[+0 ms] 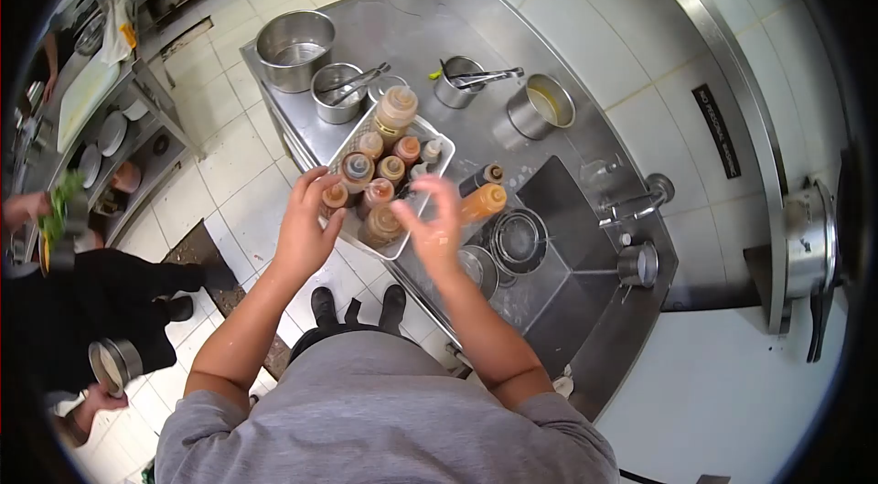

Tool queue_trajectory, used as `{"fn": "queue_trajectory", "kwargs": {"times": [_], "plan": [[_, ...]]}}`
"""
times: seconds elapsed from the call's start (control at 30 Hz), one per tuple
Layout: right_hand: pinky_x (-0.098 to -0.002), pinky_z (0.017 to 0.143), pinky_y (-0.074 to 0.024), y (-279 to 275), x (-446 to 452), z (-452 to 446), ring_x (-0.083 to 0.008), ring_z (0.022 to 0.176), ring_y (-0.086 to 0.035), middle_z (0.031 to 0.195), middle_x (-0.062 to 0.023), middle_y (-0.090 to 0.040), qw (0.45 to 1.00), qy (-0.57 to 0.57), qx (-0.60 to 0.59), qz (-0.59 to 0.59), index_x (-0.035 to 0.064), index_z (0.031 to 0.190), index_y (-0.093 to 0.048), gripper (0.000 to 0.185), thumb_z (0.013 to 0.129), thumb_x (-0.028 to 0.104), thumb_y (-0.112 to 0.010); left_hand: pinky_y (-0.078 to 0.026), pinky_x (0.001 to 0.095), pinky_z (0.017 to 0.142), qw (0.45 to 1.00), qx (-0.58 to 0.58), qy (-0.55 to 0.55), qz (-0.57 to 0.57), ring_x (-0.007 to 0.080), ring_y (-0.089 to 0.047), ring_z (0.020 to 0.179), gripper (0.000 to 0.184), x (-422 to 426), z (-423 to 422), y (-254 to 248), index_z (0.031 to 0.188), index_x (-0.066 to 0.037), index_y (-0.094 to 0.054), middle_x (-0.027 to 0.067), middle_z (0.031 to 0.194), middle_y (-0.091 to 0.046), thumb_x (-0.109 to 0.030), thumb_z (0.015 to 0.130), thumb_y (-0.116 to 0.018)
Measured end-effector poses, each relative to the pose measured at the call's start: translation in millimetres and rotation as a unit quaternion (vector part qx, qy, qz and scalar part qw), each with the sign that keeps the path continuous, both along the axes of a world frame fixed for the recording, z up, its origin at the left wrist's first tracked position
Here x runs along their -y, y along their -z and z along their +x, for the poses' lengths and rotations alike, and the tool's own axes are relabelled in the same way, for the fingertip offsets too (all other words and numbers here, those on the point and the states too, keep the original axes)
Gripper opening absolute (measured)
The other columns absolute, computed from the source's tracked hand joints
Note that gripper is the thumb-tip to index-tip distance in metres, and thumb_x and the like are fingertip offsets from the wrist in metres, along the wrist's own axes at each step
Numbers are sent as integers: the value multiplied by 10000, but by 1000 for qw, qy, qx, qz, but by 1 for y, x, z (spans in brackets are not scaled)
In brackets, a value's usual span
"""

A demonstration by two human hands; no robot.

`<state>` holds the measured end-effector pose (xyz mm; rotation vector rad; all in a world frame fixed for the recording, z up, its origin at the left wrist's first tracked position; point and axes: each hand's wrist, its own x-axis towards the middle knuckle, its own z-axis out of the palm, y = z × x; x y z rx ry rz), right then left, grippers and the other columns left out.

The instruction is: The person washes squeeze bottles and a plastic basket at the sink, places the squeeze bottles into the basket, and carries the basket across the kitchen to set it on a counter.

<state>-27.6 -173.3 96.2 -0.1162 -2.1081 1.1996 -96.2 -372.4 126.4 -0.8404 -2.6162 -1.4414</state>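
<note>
A pale plastic bin [444, 147] packed with several squeeze bottles sits at the edge of the steel counter. My left hand [309, 220] is at the bin's near left corner, thumb and fingers apart around the side of a squeeze bottle with an orange-brown top [335, 196]; whether it touches the bottle is unclear. My right hand [433, 230], slightly blurred, hovers over the bin's right side with fingers spread and nothing in them. To its right, an orange squeeze bottle [484, 202] and a dark bottle [482, 179] are outside the bin.
Steel pots [295, 49] and a smaller pot with tongs [338, 92] stand at the counter's far left. More tongs [485, 78] rest across another pot. Round metal pans [519, 240] lie beside the sink basin [562, 209] and tap [640, 200]. A co-worker [101, 310] stands left, holding a pot and greens.
</note>
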Motion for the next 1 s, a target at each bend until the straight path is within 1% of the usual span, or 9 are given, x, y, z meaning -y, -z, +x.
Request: {"fn": "queue_trajectory", "kwargs": {"times": [0.2, 0.27, 0.4, 0.47, 0.53, 0.7, 0.77, 0.83, 1.0], "plan": [[-397, 948, -405, 72, -106, 29, -326, 1089, -528, 1137, -155, -553, 926, 376, 14, 24, 29, 1140, -497, 614, 642, 147, -836, -420, 380, 955, 985, -2, 148, 85, 328, -533, 1133, 357, -49, 42, -33, 1120, -47, -564, 166, 1206, -545, 7, 778, -648], [-396, 911, -439, 106, -111, 36, -305, 1028, -569, 1105, -151, -566, 929, 242, 139, -244, 15, 1176, -467, 658, 624, 103, -814, -424, 374, 943, 962, 42, 249, 101, 311, -537, 1123, 330, -84, 65, -34, 1111, -55, -574, 155, 1198, -547, -9, 793, -647], [-381, 891, -465, 98, -152, 63, -267, 971, -596, 1079, -124, -576, 934, 255, 147, -204, 22, 1203, -449, 642, 630, 29, -738, -423, 378, 941, 942, 140, 293, 80, 281, -506, 1161, 408, -152, 86, 11, 1169, -69, -536, 137, 1252, -509, -16, 785, -663], [-374, 920, -455, 110, -200, 88, -243, 998, -585, 1099, -99, -562, 895, 221, -51, -383, 39, 1206, -443, 623, 629, -15, -674, -425, 373, 943, 945, 252, 191, 87, 258, -494, 1166, 562, -185, 88, 50, 1265, -89, -470, 115, 1284, -483, -31, 755, -699], [-371, 941, -443, 103, -266, 110, -228, 1056, -553, 1163, -88, -521, 840, 345, -83, -411, 58, 1259, -393, 696, 630, -58, -667, -426, 372, 952, 961, 235, 131, 60, 270, -500, 1165, 621, -221, 83, 75, 1287, -95, -446, 131, 1291, -472, -49, 734, -724], [-440, 829, -501, 88, -418, 147, -253, 1015, -574, 1107, -74, -563, 756, 344, -156, -535, 77, 1197, -487, 556, 721, 91, -775, -428, 354, 942, 998, 54, -26, 33, 257, -519, 1133, 769, -305, 44, 147, 1335, -63, -381, 165, 1264, -491, -91, 680, -782], [-454, 792, -509, 78, -443, 150, -256, 1002, -579, 1081, -75, -573, 756, 357, -164, -523, 80, 1154, -526, 458, 767, 164, -756, -454, 352, 887, 972, 179, 15, 149, 240, -567, 1040, 750, -330, 29, 156, 1288, -2, -408, 164, 1173, -566, -111, 658, -800], [-458, 808, -505, 77, -450, 157, -255, 1016, -572, 1108, -76, -558, 777, 333, -154, -512, 94, 1186, -499, 458, 827, 289, -705, -467, 352, 859, 968, 219, 12, 118, 239, -585, 988, 728, -350, 18, 156, 1257, -1, -428, 158, 1115, -594, -118, 647, -806], [-479, 864, -483, 69, -447, 185, -261, 1052, -551, 1138, -72, -527, 691, 267, -319, -592, 124, 1206, -449, 487, 876, 448, -599, -495, 334, 760, 946, 296, 129, 33, 215, -598, 891, 626, -430, 60, 146, 1196, -39, -456, 108, 1003, -609, -79, 664, -783]]}}
